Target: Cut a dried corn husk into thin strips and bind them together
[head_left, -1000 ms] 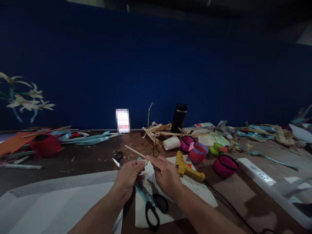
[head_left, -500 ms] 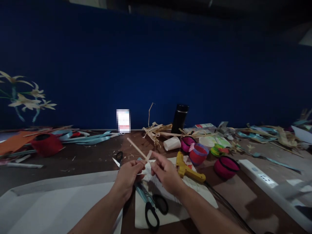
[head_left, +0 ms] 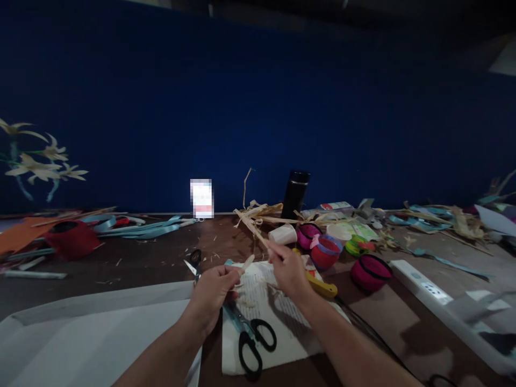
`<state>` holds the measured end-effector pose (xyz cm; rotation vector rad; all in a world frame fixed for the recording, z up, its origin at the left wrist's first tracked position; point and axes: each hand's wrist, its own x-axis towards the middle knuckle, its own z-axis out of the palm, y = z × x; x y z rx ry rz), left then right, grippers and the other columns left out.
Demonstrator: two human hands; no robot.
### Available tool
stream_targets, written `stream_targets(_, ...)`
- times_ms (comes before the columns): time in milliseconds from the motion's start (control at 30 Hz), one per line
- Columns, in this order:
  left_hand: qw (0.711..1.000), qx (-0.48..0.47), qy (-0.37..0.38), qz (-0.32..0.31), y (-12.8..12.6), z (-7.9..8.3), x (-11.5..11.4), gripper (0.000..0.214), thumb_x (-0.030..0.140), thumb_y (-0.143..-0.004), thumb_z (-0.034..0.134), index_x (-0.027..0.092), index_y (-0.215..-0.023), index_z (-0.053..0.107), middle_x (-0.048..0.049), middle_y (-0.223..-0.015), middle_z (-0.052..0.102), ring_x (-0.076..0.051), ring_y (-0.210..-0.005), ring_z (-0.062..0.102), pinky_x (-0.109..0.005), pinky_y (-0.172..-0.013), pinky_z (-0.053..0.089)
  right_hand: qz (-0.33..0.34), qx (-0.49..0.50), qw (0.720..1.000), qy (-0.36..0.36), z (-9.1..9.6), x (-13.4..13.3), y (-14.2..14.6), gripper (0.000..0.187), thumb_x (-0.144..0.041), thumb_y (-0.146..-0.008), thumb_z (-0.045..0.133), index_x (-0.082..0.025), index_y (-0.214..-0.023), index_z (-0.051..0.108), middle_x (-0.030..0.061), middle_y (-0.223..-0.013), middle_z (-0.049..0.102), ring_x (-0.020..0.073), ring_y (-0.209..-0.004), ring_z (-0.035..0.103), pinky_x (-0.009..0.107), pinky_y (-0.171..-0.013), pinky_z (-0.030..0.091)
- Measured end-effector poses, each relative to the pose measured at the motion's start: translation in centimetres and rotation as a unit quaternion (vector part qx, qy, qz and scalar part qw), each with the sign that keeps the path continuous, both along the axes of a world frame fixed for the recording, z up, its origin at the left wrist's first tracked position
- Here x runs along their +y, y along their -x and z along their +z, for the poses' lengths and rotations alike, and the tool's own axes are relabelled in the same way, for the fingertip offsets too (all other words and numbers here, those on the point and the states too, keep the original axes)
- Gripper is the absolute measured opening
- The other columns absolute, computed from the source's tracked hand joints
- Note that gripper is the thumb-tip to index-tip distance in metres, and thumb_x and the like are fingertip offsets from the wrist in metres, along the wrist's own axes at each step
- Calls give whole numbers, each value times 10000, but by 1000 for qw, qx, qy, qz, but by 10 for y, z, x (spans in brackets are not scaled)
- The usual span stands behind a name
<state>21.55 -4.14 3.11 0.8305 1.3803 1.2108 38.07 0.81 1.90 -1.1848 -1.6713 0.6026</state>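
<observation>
My left hand is closed, its thumb and fingers pinching a small pale petal-shaped strip. To the right, my right hand is closed around the lower end of a thin pale stick, which slants up and to the left. Beneath both hands lies a printed paper sheet. Scissors with black handles rest on it, their blades partly under my left hand. A yellow glue gun is largely covered by my right hand.
Smaller scissors lie behind my left hand. A white tray-like surface is at the front left, a power strip at right. Toward the back stand a black bottle, a white cup and dry husk strips.
My right hand has moved right and slightly up with the stick, away from my left hand. The pale strip stays in my left hand. The view has shifted slightly.
</observation>
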Motion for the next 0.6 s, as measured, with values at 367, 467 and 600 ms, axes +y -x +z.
stream_targets(367, 988, 144, -53, 24, 12, -2, 9, 263, 406, -631, 636, 156, -712, 653, -10, -686, 609, -115, -534, 509, -209, -472, 411, 91, 206, 965, 138, 8, -12, 12, 347, -396, -819, 468, -144, -1030, 579, -35, -609, 452, 60, -423, 312, 183, -385, 218)
stream_targets(467, 956, 276, -95, 20, 18, 0, 10, 215, 390, -661, 601, 187, -691, 669, -16, -665, 639, -143, -565, 536, -214, -501, 381, 33, 62, 995, 75, 16, -9, 1, 275, -344, -824, 449, -148, -933, 607, -7, -628, 534, 97, -491, 418, 205, -455, 309)
stream_targets(600, 922, 364, -130, 19, 25, 0, 14, 175, 375, -652, 603, 217, -628, 676, -12, -671, 661, -171, -650, 565, -222, -588, 361, -2, -65, 996, 56, 25, -5, -14, 246, -350, -816, 465, -161, -841, 621, 9, -664, 597, 137, -607, 510, 224, -557, 356)
